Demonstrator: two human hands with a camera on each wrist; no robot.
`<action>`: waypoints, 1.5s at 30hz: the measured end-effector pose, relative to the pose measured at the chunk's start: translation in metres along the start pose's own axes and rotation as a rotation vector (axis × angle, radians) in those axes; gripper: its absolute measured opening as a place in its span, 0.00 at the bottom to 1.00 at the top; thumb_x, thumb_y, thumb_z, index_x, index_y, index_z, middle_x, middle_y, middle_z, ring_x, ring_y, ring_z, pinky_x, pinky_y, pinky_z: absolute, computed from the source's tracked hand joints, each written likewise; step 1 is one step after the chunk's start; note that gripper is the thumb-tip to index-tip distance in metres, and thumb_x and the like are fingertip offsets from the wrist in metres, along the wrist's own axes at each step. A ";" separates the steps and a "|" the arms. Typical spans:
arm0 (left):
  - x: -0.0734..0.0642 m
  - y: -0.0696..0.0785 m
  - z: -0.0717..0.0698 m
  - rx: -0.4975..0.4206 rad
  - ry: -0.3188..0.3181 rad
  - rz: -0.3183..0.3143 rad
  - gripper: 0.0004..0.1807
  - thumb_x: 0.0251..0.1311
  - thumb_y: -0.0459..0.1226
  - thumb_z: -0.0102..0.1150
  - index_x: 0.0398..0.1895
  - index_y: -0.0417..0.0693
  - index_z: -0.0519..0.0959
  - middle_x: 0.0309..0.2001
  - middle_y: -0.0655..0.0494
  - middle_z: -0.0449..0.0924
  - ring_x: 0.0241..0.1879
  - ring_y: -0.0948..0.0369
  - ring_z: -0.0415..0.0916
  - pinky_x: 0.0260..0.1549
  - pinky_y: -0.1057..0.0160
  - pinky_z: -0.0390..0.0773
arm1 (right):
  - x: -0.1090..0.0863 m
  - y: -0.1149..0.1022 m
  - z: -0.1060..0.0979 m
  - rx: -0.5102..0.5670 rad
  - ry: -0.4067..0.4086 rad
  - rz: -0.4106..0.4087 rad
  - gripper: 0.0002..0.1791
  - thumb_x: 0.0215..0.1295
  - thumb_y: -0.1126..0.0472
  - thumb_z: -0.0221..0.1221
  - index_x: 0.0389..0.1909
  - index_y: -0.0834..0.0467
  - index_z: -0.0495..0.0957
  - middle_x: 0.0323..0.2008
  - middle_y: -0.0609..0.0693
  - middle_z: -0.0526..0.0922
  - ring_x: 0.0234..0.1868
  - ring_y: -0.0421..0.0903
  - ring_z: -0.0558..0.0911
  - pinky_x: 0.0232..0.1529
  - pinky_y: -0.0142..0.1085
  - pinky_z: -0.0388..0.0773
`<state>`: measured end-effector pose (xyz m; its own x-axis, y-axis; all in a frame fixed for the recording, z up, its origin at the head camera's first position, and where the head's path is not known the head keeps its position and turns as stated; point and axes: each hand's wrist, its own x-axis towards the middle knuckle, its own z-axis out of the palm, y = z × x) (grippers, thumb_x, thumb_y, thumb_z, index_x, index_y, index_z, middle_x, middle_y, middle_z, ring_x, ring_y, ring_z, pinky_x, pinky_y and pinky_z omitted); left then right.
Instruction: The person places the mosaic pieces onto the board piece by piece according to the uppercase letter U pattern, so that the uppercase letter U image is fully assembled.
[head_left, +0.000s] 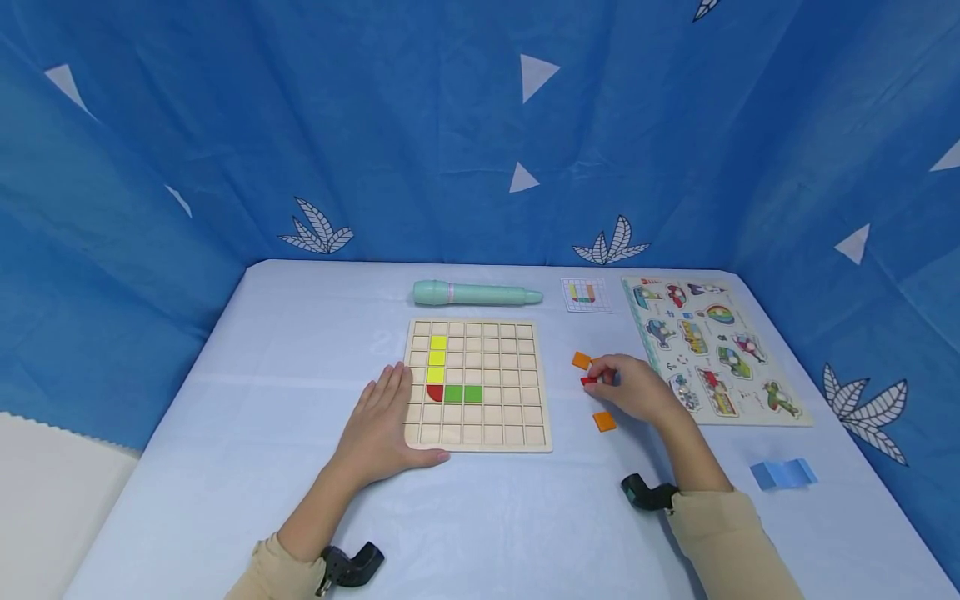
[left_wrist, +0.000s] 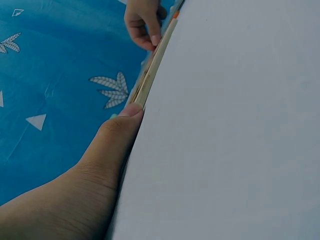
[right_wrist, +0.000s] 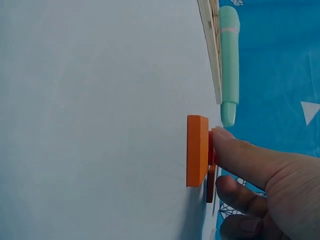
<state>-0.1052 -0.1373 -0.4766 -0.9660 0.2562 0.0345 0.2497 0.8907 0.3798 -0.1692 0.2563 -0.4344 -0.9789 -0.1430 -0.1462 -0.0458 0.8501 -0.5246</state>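
Observation:
A square wooden grid board (head_left: pixel 507 432) lies mid-table, holding a column of yellow tiles (head_left: pixel 437 357), a red rounded corner tile (head_left: pixel 435 392) and two green tiles (head_left: pixel 462 393). My left hand (head_left: pixel 381 433) rests with straight fingers along its left side, the thumb at the front edge; the left wrist view shows that thumb (left_wrist: pixel 111 137) against the board's rim. Right of the board, my right hand (head_left: pixel 632 388) pinches a small red piece (head_left: pixel 588 381) low over the table. Orange tiles lie behind it (head_left: pixel 581 360) and in front of it (head_left: pixel 604 422).
A mint-green pen-like stick (head_left: pixel 480 293) lies behind the board, beside a small pattern card (head_left: pixel 587 295). On the right are a picture puzzle board (head_left: pixel 708 350) and a folded blue strip (head_left: pixel 783 474). A blue curtain (head_left: pixel 450 125) hangs along the table's back.

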 end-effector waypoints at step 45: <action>0.000 0.001 0.000 0.002 0.011 0.003 0.77 0.34 0.78 0.62 0.79 0.38 0.46 0.80 0.44 0.42 0.80 0.48 0.37 0.76 0.41 0.45 | 0.003 -0.020 -0.003 0.182 -0.053 -0.145 0.12 0.69 0.58 0.61 0.52 0.50 0.80 0.39 0.49 0.79 0.36 0.49 0.73 0.33 0.36 0.72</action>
<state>-0.1051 -0.1363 -0.4758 -0.9659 0.2549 0.0458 0.2529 0.8908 0.3774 -0.1720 0.2401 -0.4220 -0.9526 -0.2875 -0.0991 -0.1442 0.7139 -0.6852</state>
